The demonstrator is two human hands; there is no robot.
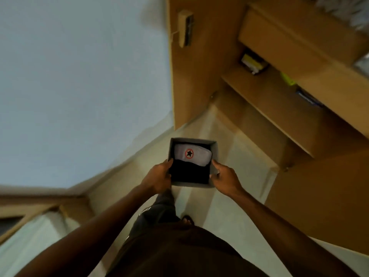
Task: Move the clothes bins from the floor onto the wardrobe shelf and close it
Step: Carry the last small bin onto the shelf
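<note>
A person stands on a pale floor [219, 196] and holds a small grey bin [192, 162] out in front, up in the air. The left hand [157, 179] grips the bin's left wall, with the thumb on the rim. The right hand [225, 177] grips the right wall the same way, so both hands are closed on the bin.

Inside the bin lie folded clothes – a white piece with a black star in a red ring [189, 153] at the far end, and a black piece [189, 172] nearer the person.

The wardrobe [199, 86] is ahead and to the right, made of light brown wood. Its shelves [265, 100] show – some hold small things, too blurry to name. The wardrobe door [319, 196] stands open on the right side. A blue-grey wall [79, 76] fills the left. One sandaled foot [187, 219] shows below the bin.
</note>
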